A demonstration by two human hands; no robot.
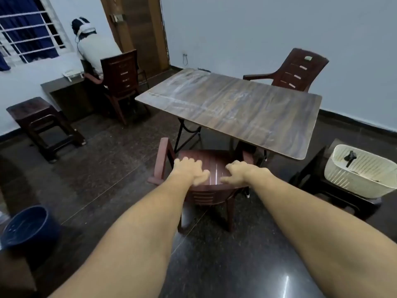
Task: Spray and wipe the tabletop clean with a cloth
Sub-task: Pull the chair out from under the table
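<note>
The wood-grain tabletop (236, 108) stands ahead of me, with whitish streaks across its far left part. A dark red plastic chair (204, 196) is pushed partly under its near edge. My left hand (189, 171) and my right hand (240, 172) both lie on the top of the chair's backrest, fingers curled over it. A cream basket (354, 177) at the right holds a dark object (349, 158) that looks like a spray trigger. No cloth is visible.
The basket sits on a dark stool (322, 190) right of the table. A second chair (300, 69) stands behind the table. A blue bucket (25, 226) is on the floor at near left, another stool (38, 117) farther left. A seated person (94, 46) is at the back left.
</note>
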